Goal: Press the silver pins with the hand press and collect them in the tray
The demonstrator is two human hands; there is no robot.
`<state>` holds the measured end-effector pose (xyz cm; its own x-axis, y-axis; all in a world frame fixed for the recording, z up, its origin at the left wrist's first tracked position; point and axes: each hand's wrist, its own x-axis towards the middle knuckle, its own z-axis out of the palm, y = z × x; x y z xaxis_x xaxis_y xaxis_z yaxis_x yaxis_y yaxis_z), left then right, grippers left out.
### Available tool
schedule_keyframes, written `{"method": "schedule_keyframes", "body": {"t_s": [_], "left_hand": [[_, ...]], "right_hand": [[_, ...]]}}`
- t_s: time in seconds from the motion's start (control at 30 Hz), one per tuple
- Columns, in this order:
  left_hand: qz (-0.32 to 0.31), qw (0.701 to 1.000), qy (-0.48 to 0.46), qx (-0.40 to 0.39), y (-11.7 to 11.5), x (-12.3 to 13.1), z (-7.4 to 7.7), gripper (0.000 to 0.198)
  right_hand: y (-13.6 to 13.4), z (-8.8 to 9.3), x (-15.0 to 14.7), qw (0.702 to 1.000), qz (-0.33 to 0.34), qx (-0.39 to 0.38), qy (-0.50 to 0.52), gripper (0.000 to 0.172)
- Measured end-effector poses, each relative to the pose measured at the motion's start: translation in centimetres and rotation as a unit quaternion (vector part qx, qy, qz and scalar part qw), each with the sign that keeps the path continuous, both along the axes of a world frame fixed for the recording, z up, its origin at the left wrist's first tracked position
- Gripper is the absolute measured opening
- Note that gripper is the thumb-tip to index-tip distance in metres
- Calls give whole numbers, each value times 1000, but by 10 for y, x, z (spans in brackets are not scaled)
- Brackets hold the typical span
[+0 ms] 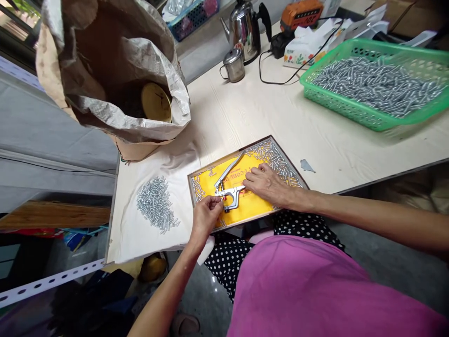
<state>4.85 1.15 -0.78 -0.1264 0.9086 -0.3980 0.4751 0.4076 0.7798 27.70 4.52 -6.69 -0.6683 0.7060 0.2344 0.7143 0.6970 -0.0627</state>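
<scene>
On a tray, silver tool, left grip pinched at its head, right grip clasping a handle

Daylight showed at a barred window, a pale tabletop stood above a grey floor, and a perforated rail slanted lower left.

Here's the pale, wood-grained desk, and it's busy: a big paper sack stands at the left, a white cloth spreads in front, the shallow tray sits at the near edge, a small scrap beyond. Green basket over right; steel kettle, metal cup, tissue box and black cable behind.
</scene>
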Motion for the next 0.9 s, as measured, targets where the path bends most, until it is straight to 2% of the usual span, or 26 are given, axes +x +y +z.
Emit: {"method": "schedule_keyframes", "body": {"t_s": [0.17,0.33,0.6,0.73,0.9], "left_hand": [[40,997,-60,-22,0,0,-4,20],[63,994,-51,-70,3,2,-4,25],[56,980,-91,-168,8,2,-6,40],[30,976,-92,-196,13,-2,-7,44],[-34,965,-51,-257,28,-9,-5,41]], "right_hand": [[-1,1,0,1000,-1,-25,6,18],[-1,1,-2,999,-7,-40,16,17],[-2,4,-4,999,-12,-46,-1,23],[-2,5,-4,999,-16,-50,-1,22],[-3,7,-5,999,-14,-47,-1,22]]}}
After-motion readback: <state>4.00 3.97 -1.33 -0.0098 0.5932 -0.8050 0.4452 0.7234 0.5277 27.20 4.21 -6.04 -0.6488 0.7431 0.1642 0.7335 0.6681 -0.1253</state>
